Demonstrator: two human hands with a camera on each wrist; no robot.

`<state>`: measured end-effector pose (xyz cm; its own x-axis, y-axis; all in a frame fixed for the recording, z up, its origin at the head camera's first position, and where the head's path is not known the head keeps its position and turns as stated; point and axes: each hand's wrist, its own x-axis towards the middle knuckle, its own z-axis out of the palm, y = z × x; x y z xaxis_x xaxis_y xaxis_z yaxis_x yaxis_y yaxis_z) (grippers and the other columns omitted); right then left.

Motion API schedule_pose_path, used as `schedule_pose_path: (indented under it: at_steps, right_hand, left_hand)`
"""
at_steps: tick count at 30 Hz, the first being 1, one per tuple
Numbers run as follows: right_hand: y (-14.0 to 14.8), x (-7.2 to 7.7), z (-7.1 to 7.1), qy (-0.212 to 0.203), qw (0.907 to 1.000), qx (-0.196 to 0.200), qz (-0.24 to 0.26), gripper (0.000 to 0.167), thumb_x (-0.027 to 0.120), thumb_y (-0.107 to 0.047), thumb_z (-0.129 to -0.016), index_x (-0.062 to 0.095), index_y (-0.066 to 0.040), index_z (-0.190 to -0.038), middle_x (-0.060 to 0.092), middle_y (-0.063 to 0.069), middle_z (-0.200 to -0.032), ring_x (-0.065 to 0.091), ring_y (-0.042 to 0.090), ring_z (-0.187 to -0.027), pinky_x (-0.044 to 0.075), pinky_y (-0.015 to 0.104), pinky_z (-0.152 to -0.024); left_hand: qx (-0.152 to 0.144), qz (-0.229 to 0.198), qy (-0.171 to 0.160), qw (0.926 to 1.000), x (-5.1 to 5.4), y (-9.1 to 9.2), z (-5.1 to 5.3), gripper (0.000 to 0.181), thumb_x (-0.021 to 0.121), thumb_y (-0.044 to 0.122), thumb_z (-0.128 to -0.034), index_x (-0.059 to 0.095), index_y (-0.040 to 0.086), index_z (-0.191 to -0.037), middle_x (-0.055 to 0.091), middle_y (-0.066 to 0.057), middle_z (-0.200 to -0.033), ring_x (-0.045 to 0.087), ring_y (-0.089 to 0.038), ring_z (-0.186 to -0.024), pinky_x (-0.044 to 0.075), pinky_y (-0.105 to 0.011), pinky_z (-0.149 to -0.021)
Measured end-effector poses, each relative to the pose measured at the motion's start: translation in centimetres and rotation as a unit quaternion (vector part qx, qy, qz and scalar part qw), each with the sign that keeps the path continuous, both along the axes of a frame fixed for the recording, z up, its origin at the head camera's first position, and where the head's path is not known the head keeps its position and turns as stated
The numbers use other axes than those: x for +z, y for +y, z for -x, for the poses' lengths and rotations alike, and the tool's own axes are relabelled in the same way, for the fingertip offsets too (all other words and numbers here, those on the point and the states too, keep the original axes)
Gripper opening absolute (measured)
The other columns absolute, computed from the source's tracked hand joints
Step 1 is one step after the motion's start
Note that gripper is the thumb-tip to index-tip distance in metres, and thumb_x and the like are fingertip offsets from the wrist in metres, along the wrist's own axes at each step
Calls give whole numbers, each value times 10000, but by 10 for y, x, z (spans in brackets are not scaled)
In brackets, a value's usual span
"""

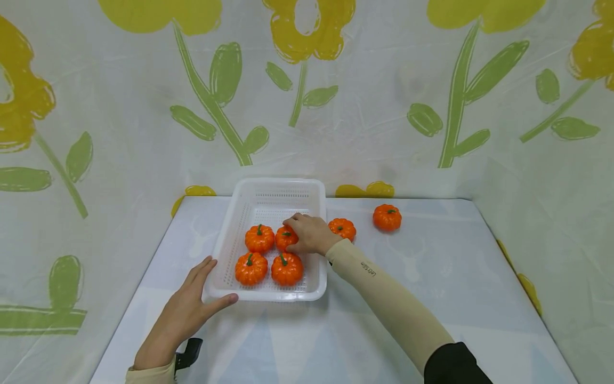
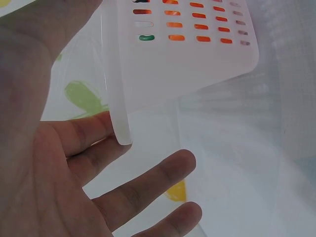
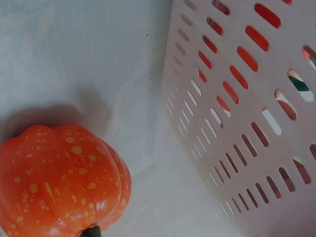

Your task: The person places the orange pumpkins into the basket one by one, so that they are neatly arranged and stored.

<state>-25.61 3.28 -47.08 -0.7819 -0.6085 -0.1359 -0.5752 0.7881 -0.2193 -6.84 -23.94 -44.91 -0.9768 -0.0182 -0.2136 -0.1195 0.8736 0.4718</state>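
A white slotted plastic basket (image 1: 278, 296) stands on the table with several small orange pumpkins inside, among them a front-left pumpkin (image 1: 251, 269) and a front-right pumpkin (image 1: 287, 270). My right hand (image 1: 312, 233) reaches over the basket's right wall, its fingers and thumb around a pumpkin (image 1: 284, 238) in the second row. The right wrist view leaves that hand out and shows the basket's slotted side (image 3: 237, 98). At the front-left corner my left hand (image 1: 189, 306) spreads its fairly straight fingers and touches the rim (image 2: 120, 113).
Right of the basket a pumpkin (image 1: 342, 228) sits on the table, partly behind my right wrist. Another pumpkin (image 1: 387, 217) lies farther right, near the back edge. The light table (image 1: 408, 277) meets flower-printed cloth walls (image 1: 364, 133) at the back and sides.
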Motion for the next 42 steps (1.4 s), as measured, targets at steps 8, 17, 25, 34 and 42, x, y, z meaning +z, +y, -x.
schedule_pose_path:
  at_steps: [8,17,25,34,42]
  right_hand:
    - [1,1,-1,61,9999,45,81,671,736,-505,-892,543,-190,-1453,548,45,-1428,559,240,-1256,477,421,-1051]
    - [5,-1,-1,38,9978,83,650,647,698,-511,-923,525,-190,-1458,526,54,-1448,538,231,-1275,487,413,-1038]
    - [15,5,-3,-449,9639,-130,2622,568,678,-486,-955,531,-212,-1431,484,-4,-1468,471,183,-1337,435,401,-1108]
    - [49,6,-16,68,9300,-351,3658,546,704,-401,-961,541,-167,-1426,489,-33,-1463,443,157,-1365,384,423,-1150]
    - [93,-10,-29,683,9240,-945,3643,540,685,-401,-971,535,-158,-1430,479,10,-1479,430,215,-1371,385,465,-1148]
  left_hand:
    - [2,3,36,10000,1,1,0,1223,634,838,-744,225,77,-1609,154,-189,-1668,342,-514,-1401,378,-737,-1005]
    - [-18,15,27,10000,0,0,1,1229,634,840,-742,219,77,-1611,151,-188,-1668,341,-511,-1402,379,-739,-1001]
    - [-4,-7,24,10000,-1,-2,2,1242,620,853,-739,206,76,-1615,144,-183,-1671,331,-505,-1406,371,-740,-1007]
    - [-18,-61,-25,10000,1,-1,1,1235,627,844,-739,197,93,-1620,140,-176,-1673,336,-500,-1406,376,-742,-1002]
    - [-71,-70,38,9999,0,-1,1,1219,620,836,-757,197,85,-1619,143,-171,-1673,331,-495,-1411,365,-741,-1020]
